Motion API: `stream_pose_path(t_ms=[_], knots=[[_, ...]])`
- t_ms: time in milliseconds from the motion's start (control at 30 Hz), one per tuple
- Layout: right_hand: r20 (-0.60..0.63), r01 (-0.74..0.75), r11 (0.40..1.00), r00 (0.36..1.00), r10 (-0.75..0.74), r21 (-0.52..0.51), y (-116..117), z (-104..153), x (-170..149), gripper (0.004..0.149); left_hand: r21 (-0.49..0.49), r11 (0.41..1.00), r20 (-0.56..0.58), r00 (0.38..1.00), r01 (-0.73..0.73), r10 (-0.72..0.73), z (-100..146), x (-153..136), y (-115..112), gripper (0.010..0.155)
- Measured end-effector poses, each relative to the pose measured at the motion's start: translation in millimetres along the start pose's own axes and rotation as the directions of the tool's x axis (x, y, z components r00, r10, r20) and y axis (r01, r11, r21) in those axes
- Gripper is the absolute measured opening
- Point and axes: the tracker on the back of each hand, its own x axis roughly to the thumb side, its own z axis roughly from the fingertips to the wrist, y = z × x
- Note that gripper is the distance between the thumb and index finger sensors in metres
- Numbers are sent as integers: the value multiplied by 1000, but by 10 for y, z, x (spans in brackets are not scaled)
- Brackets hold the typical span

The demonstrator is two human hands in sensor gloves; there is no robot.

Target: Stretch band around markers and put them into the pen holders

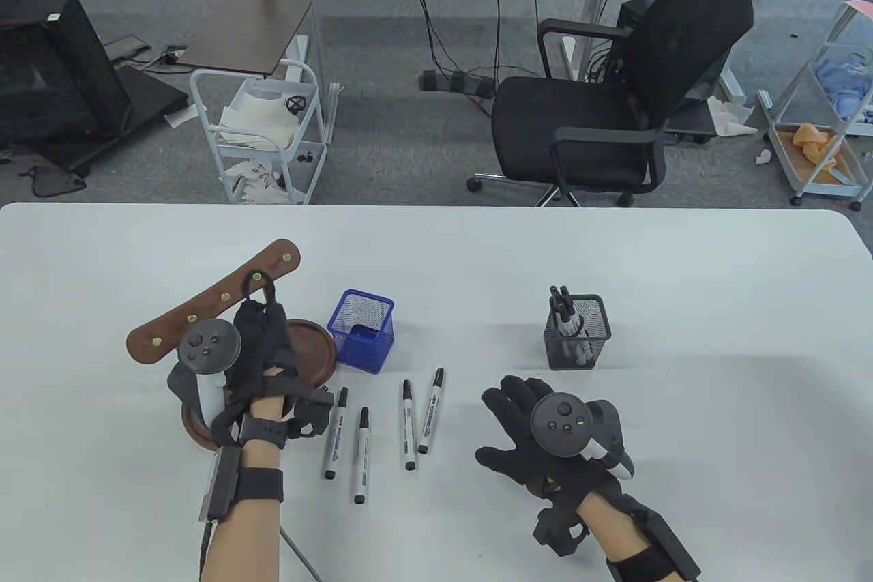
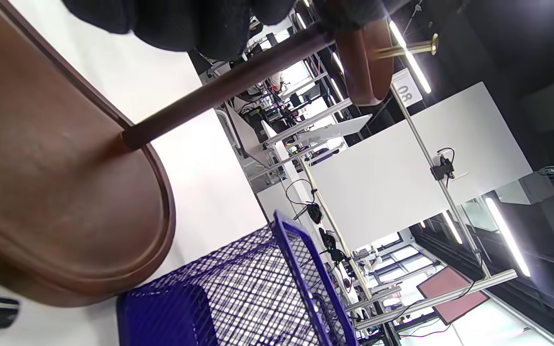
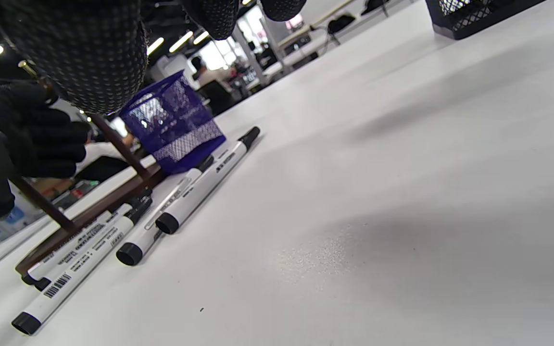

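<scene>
Four white black-capped markers (image 1: 382, 428) loose; left hand (image 1: 262, 343) pinches band (image 1: 262, 287); right hand (image 1: 525, 432) spread flat.

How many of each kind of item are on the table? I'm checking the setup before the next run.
Loose markers lying on the table: 4
Mesh pen holders: 2, the blue holder and the black holder, which already has markers in it; I cannot count those.
Wooden peg stand: 1
Total: 7

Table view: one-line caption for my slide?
Left hand reaches the band rack; right hand rests open beside four loose markers.
</scene>
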Motion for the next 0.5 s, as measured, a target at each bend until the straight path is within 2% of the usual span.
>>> stream_pose_path(t_ms=[500], knots=[[5, -6, 1000, 1000, 6, 14, 10, 6, 1, 82, 66, 996, -11, 998, -56, 57, -46, -23, 54, 45]])
